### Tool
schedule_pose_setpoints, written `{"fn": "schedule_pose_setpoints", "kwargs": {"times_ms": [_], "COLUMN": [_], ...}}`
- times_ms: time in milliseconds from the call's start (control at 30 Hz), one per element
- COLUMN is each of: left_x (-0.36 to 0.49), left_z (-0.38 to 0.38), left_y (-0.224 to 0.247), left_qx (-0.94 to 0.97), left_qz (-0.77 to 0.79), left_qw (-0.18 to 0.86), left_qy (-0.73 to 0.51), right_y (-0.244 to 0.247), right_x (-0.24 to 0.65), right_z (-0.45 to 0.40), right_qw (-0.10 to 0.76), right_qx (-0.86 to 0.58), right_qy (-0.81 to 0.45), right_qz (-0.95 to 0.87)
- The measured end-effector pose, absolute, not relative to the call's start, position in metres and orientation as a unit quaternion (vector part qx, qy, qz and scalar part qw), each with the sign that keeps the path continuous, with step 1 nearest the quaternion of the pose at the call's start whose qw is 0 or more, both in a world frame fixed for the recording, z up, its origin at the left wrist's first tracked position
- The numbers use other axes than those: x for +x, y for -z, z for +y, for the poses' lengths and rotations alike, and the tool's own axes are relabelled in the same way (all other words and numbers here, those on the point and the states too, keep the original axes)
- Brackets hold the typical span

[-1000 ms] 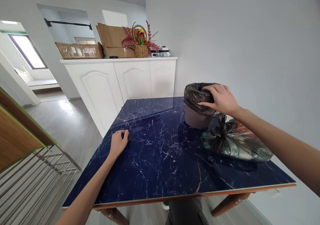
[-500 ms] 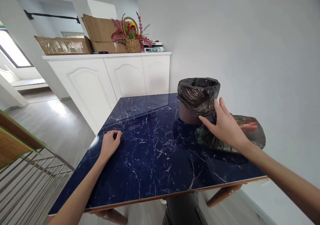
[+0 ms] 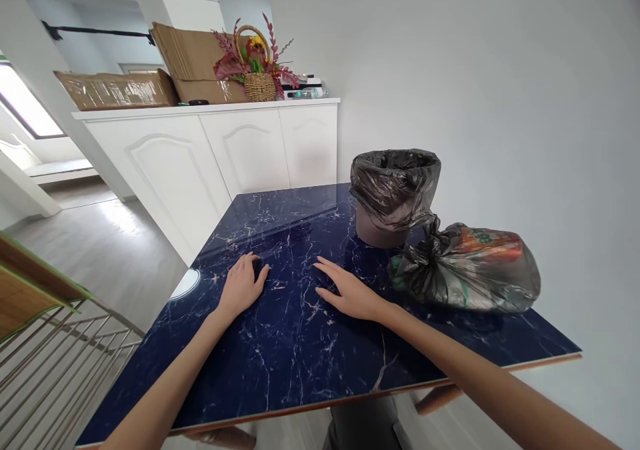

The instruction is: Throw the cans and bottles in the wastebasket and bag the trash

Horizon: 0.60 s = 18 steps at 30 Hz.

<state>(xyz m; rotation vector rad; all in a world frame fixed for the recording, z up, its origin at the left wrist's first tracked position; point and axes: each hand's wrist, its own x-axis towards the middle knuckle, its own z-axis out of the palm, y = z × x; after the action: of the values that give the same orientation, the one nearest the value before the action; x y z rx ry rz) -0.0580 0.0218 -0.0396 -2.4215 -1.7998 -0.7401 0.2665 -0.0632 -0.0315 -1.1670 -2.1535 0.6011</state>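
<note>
Head view: on a glossy dark-blue table with white marble veining (image 3: 280, 350), left hand (image 3: 239, 291) palm down near the left edge, fingers loosely parted from the thumb, grasping nothing. Towards the middle, right hand (image 3: 353, 295), likewise empty, fingers extended and thumb held apart; hard to tell how firmly pressed to the surface. Beyond it, near the wall, upright, a round mauve-grey bin (image 3: 381, 229) with a thin black plastic liner (image 3: 393, 190) draped over the rim, mouth open. Just beside the bin, lying to its right, a knotted, filled, see-through black plastic bag (image 3: 483, 277).
</note>
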Motion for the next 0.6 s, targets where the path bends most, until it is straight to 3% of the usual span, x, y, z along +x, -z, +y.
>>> {"fn": "schedule_pose_setpoints", "kwargs": {"times_ms": [233,600], "left_x": [-0.017,-0.018], "left_z": [0.045,0.043], "left_y": [0.046,0.044], "left_qx": [-0.793,-0.8], "left_qz": [-0.572,-0.568], "left_qw": [0.017,0.002], "left_qy": [0.209,0.193], "right_y": [0.039,0.041], "right_x": [0.236,0.237], "right_z": [0.004,0.002], "right_qw": [0.324,0.303], "right_qx": [-0.467,-0.456], "right_qy": [-0.201,-0.167], "right_qz": [-0.798,-0.82]}}
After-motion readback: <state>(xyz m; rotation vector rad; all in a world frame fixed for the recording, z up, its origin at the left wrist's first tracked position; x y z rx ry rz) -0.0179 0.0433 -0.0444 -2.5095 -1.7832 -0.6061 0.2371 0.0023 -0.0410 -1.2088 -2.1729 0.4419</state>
